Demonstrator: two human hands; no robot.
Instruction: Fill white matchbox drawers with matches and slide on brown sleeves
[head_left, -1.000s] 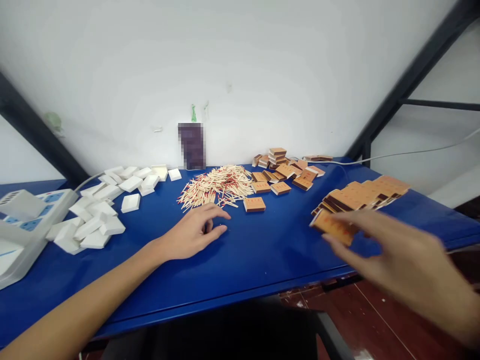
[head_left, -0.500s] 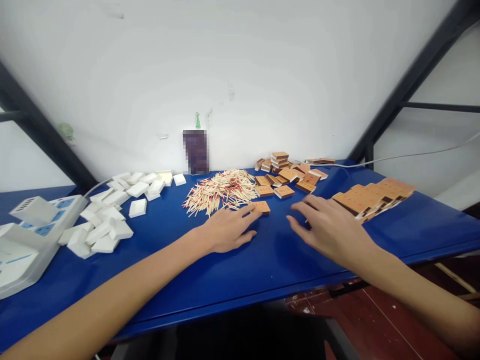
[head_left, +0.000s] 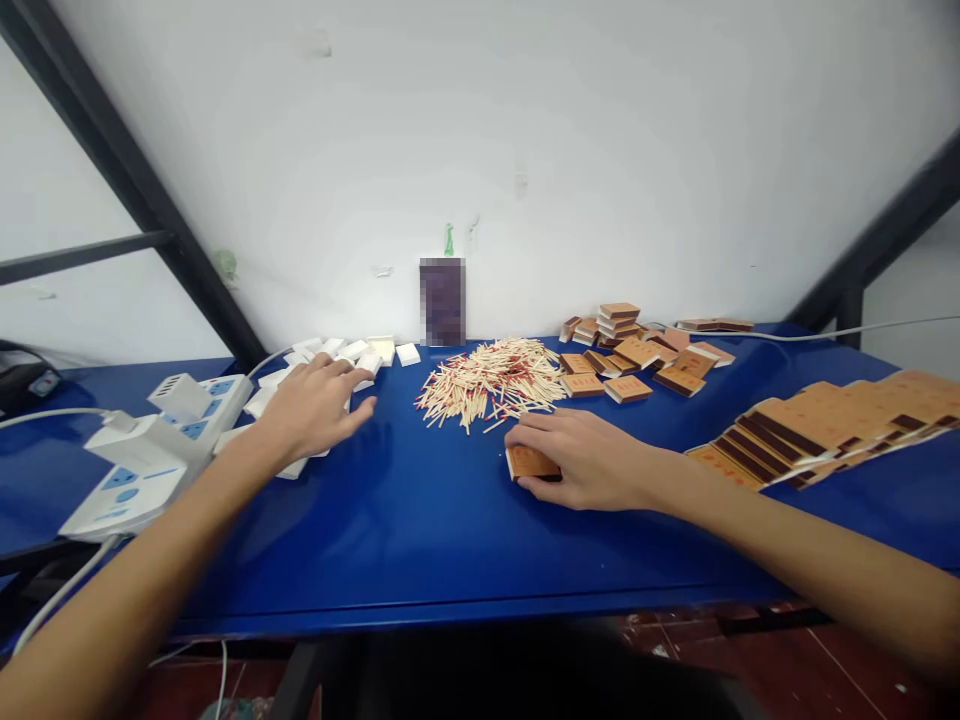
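Observation:
My right hand [head_left: 585,460] lies on the blue table [head_left: 450,540], fingers curled round a brown matchbox sleeve [head_left: 531,462] just in front of the heap of loose matches [head_left: 491,380]. My left hand [head_left: 315,405] hovers with fingers spread over the pile of white inner trays [head_left: 330,360] at the left and holds nothing that I can see. Some trays are hidden under that hand.
A white power strip [head_left: 150,450] with cables sits at the far left. Brown sleeves lie scattered at the back right [head_left: 637,350], and a fanned row of them [head_left: 817,425] runs along the right. Black frame bars slant up both sides of the wall.
My left hand moved from the matches over to the white trays. My right hand moved left and closed on the single brown sleeve near the matches. The view turned left.

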